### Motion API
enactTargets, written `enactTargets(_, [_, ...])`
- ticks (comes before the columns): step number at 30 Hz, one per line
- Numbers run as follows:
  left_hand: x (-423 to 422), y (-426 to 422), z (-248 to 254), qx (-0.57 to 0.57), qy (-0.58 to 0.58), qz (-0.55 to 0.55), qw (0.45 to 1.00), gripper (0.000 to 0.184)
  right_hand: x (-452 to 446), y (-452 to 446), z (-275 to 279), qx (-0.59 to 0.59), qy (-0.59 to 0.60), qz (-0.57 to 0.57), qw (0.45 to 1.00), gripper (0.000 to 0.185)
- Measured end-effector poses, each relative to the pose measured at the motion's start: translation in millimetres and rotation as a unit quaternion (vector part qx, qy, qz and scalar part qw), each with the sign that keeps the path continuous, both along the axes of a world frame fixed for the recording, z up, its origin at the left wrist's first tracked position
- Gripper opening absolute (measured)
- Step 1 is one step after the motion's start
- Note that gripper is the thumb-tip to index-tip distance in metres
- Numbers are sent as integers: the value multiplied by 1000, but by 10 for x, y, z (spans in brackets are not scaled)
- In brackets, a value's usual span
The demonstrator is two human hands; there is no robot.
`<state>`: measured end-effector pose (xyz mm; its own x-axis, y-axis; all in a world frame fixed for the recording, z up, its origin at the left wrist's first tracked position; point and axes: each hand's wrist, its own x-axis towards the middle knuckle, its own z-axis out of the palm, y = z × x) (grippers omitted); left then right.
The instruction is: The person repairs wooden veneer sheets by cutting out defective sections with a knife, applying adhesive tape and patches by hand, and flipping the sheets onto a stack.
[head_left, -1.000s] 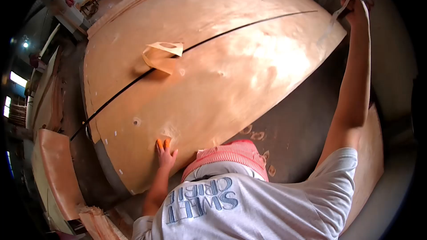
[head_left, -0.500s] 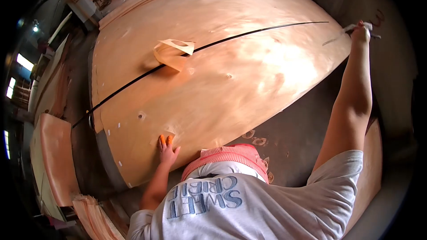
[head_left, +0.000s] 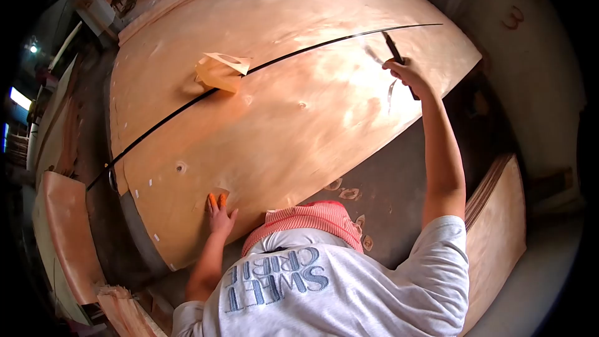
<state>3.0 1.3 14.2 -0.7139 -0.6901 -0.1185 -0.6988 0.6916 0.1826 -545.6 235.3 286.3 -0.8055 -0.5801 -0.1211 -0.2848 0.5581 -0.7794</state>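
My left hand (head_left: 221,217) lies on the near part of a broad, thin wood veneer sheet (head_left: 274,125), fingers stretched, orange coverings on two fingertips. A small darker patch of wood (head_left: 218,193) shows at those fingertips. Over the sheet's right side, my right hand (head_left: 409,76) is closed around a long, slim black tool (head_left: 393,47), perhaps a knife; its exact kind is unclear. The tool's far end is near a thin black strip (head_left: 306,50) running across the sheet. A curled veneer scrap (head_left: 221,73) rests over that strip.
Stacked sheets (head_left: 499,218) stand at right, and a bent veneer piece (head_left: 70,237) is at left. Several small oval wood bits (head_left: 349,194) lie on the dark surface below the sheet's near edge. A red mark (head_left: 513,19) shows on a pale surface at right.
My right hand has swung from beyond the sheet's right edge leftward over the sheet, and the black tool now shows clearly in it. My left hand stays on the sheet; the view has shifted slightly.
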Motion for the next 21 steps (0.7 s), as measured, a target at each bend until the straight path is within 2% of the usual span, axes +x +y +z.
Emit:
enactTargets(4, [15, -21, -52, 2, 33, -2, 999, 69, 420, -212, -201, -45, -90, 32, 994, 30])
enactTargets(7, [46, -12, -70, 2, 48, -5, 999, 69, 711, -338, -443, -69, -194, 56, 977, 23])
enactTargets(11, [56, -5, -65, 8, 55, 10, 998, 70, 1219, -487, -903, -102, -348, 118, 924, 16])
enactTargets(13, [26, -5, -64, 4, 57, 15, 998, 71, 1550, -528, -1121, -103, -399, 88, 907, 16])
enactTargets(15, [49, 27, -49, 5, 53, 14, 998, 73, 1872, -491, -1307, -114, -469, 119, 867, 19])
enactTargets(17, [64, 21, -62, 8, 56, 19, 998, 73, 2151, -451, -1592, -87, -482, 119, 863, 23])
enactTargets(20, [62, -35, -76, 17, 54, 21, 998, 73, 2636, -458, -1862, 4, -377, 83, 922, 25])
enactTargets(21, [93, -35, -100, 14, 60, 20, 998, 72, 2803, -450, -1875, 30, -346, 106, 932, 24])
